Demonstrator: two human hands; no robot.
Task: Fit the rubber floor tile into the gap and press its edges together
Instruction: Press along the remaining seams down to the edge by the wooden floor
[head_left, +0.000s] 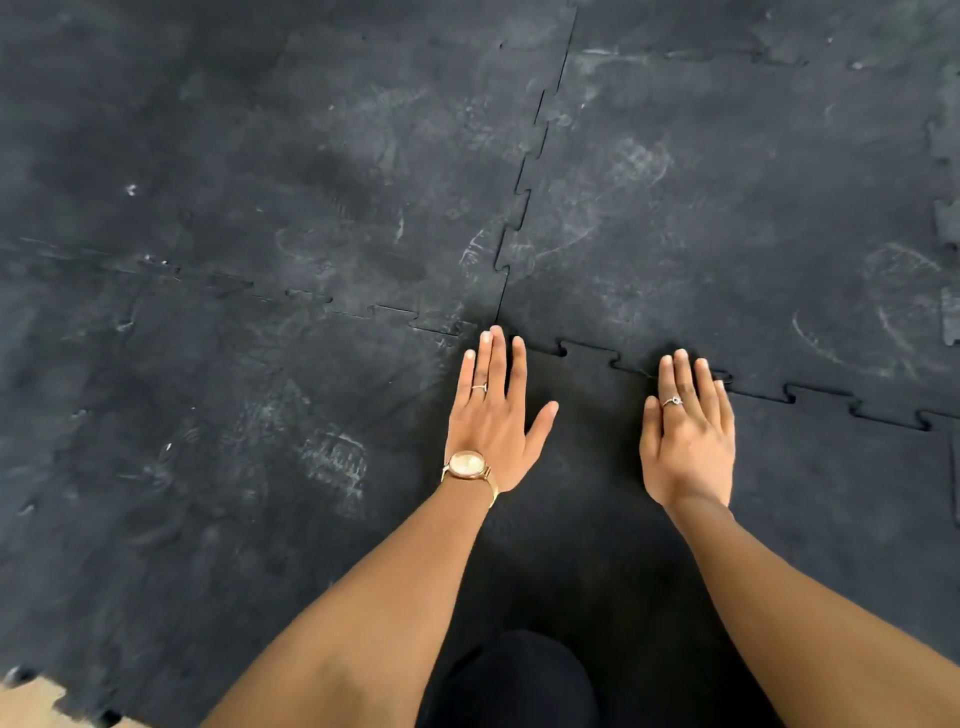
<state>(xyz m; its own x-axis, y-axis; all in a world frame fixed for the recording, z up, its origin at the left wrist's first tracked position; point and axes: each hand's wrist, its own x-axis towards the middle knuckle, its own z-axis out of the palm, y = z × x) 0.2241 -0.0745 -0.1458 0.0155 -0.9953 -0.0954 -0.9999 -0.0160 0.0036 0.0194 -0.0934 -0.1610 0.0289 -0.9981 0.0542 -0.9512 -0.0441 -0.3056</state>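
Observation:
A black rubber floor tile with jigsaw edges lies flat in front of me, among other tiles of the same kind. Its far edge forms a toothed seam running from centre to right. My left hand, with a watch and a ring, lies palm down with fingers spread at the tile's far left corner, where the seams meet. My right hand, with a ring, lies flat on the tile, its fingertips on the toothed seam. Neither hand holds anything.
Scuffed black tiles cover the floor all around, joined by a long seam running away from me. Bare pale floor shows at the bottom left corner. My dark-clothed knee is at the bottom centre.

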